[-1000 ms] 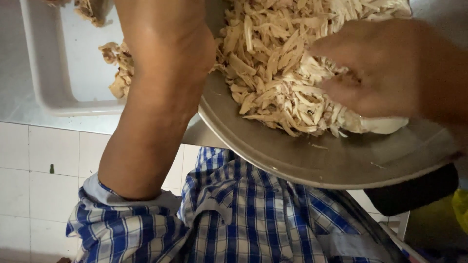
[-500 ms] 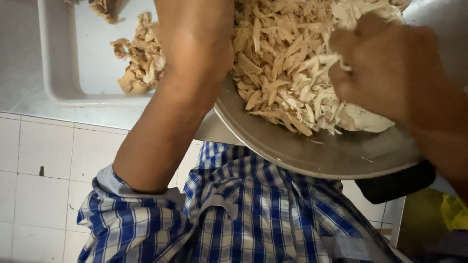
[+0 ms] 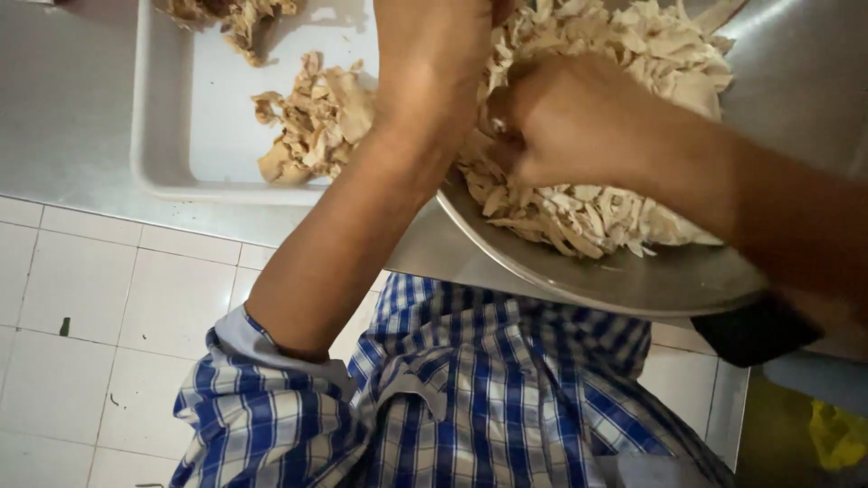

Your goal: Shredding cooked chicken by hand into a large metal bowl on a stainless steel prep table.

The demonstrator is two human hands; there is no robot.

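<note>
Pale, stringy shredded meat [image 3: 588,181] is heaped in a round steel bowl [image 3: 633,280] at the counter's front edge. It is clenched by the right hand [image 3: 579,126]; the left hand's [image 3: 434,63] grip cannot be told. More shreds lie in a white rectangular tray [image 3: 181,136].

Seen from a head-worn camera looking steeply down and close in: the metal bowl [image 3: 633,280] and white tray [image 3: 172,136] fill the upper frame, the wearer's checked shirt [image 3: 470,407] and tiled floor [image 3: 99,307] lie below
</note>
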